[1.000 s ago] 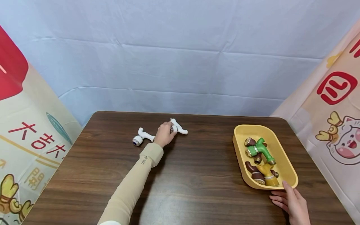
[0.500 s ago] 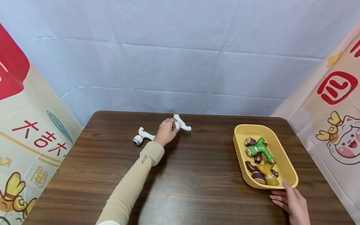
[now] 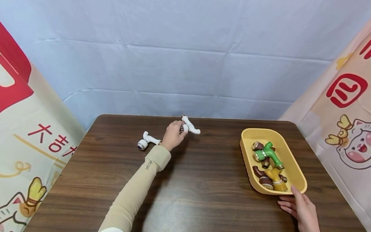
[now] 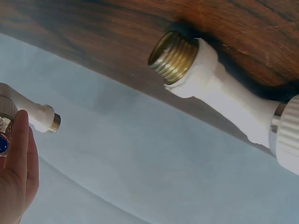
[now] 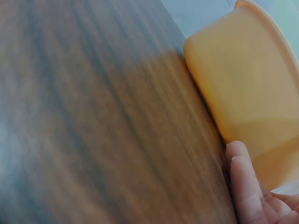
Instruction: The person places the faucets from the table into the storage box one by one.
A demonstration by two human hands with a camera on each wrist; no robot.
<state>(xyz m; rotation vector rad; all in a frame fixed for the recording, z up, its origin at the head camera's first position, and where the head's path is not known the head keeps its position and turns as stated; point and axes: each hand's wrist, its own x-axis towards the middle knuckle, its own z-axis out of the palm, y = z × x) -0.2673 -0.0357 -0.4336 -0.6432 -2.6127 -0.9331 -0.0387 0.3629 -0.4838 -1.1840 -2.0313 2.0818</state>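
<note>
My left hand grips a white faucet by its ribbed knob. In the left wrist view the brass-threaded end of this held faucet stands out against the pale cloth. A second white faucet lies on the table just left of that hand, its threaded end partly behind the wrist; the left wrist camera sees this lying faucet close up. My right hand holds the near corner of a yellow tray, thumb over the rim and fingers against the outer wall.
Inside the tray lie a green faucet, a yellow faucet and several brown faucet parts, partly overlapping. The dark wooden table ends at a pale cloth backdrop. Printed cloths hang at both sides.
My left hand has moved a little right and toward the far edge, carrying the white faucet along. The right hand and tray stay put. The left printed cloth has shifted.
</note>
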